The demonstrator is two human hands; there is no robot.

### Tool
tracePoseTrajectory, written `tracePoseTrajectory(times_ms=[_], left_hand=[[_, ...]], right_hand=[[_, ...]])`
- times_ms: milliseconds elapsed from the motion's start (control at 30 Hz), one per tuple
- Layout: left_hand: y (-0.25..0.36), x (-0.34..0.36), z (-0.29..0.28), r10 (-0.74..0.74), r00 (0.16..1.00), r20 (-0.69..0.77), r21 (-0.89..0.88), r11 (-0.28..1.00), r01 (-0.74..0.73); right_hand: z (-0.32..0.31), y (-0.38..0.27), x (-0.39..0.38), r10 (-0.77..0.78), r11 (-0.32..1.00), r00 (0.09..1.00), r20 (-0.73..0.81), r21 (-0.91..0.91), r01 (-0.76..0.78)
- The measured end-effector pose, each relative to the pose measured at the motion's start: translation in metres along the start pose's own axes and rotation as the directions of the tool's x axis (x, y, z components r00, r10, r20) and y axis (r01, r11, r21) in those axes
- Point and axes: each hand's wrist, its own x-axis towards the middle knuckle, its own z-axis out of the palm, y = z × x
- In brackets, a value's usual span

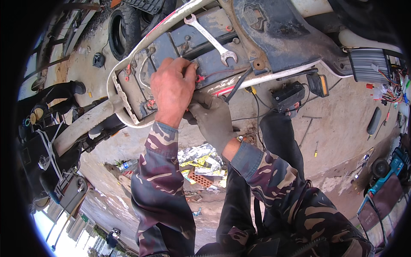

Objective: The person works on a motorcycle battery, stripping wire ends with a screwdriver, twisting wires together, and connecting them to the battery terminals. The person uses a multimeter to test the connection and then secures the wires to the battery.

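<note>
My bare left hand (173, 88) is over the batteries (188, 38) in a scooter's footboard, its fingers curled down and closed; what they grip is hidden beneath the hand. Close to its thumb, a thin red wire (218, 72) runs to a red-capped terminal (199, 79). My right hand (212, 118), in a grey glove, is closed at the near rim of the battery compartment (145, 124), just beside the left wrist. Its fingertips are partly covered, so I cannot make out what they hold. An open-end wrench (210, 38) lies across the batteries, touched by neither hand.
A black charger-like box (289, 96) with cables sits on the ground beyond my right hand. A finned controller (369, 65) with loose connectors is at the far right. Tyres (117, 34) lie at the upper left. A screwdriver (316, 152) and a perforated brick (200, 177) are on the ground.
</note>
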Motion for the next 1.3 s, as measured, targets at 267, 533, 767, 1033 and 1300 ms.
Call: tracePoseTrajectory(times_ms=[267, 533, 767, 1033, 1300], left_hand=[[0.0017, 0.0024, 0.0042, 0.001, 1.0, 0.012, -0.066, 0.998, -0.001], [0.0028, 0.0007, -0.0036, -0.068, 0.997, 0.024, -0.037, 0.997, 0.069], [0.0007, 0.0028, 0.0045, 0.001, 1.0, 0.012, -0.065, 0.998, 0.0], [0.0011, 0.0016, -0.0034, -0.097, 0.994, 0.044, -0.06, 0.993, 0.099], [0.0007, 0.0037, 0.0029, -0.021, 1.0, 0.022, -0.094, 0.995, 0.023]], right_hand=[[0.0006, -0.0053, -0.0012, 0.018, 1.0, 1.0, -0.005, -0.024, -0.018], [-0.0002, -0.0049, -0.0011, 0.026, 1.0, 0.999, 0.019, -0.017, -0.025], [0.0011, -0.0049, -0.0013, 0.001, 1.0, 1.0, -0.007, -0.024, -0.001], [-0.0001, -0.0034, -0.0001, 0.024, 0.999, 1.0, 0.013, -0.04, -0.024], [0.0024, -0.003, -0.0006, 0.003, 1.0, 1.0, -0.012, 0.013, -0.002]])
